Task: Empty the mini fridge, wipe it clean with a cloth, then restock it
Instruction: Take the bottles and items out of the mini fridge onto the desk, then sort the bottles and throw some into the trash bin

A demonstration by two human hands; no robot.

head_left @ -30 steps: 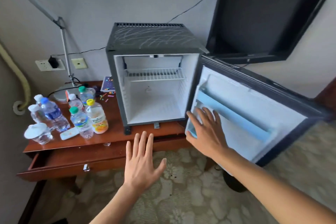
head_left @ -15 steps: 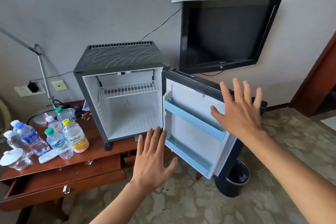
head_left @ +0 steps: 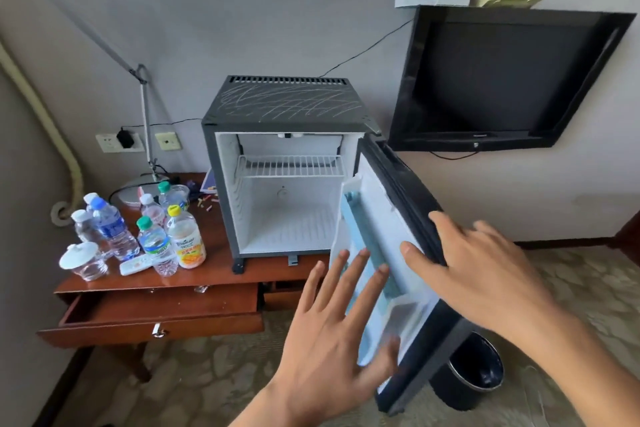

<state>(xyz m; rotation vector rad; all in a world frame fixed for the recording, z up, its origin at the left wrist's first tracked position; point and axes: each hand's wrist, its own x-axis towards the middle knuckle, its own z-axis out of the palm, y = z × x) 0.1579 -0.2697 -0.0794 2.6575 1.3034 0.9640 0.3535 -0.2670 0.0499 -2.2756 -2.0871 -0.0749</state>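
— What are the hands doing?

— The right hand (head_left: 485,274) is lying with fingers straight and spread against the outer edge of the mini fridge door (head_left: 408,218), gripping nothing. The left hand (head_left: 332,329) is hovering flat, fingers apart, in front of the door's inner shelves (head_left: 367,253); whether it is touching them I cannot tell.

— And past the hands?

— Just beyond the fingertips the mini fridge (head_left: 287,163) is standing open on the wooden desk (head_left: 214,274), its wire rack (head_left: 289,166) bare. Well to the left of the left hand the bottles (head_left: 152,232) are clustering on the desk, above an open drawer (head_left: 156,312). Below the right wrist a black bin (head_left: 474,374) is sitting on the floor.
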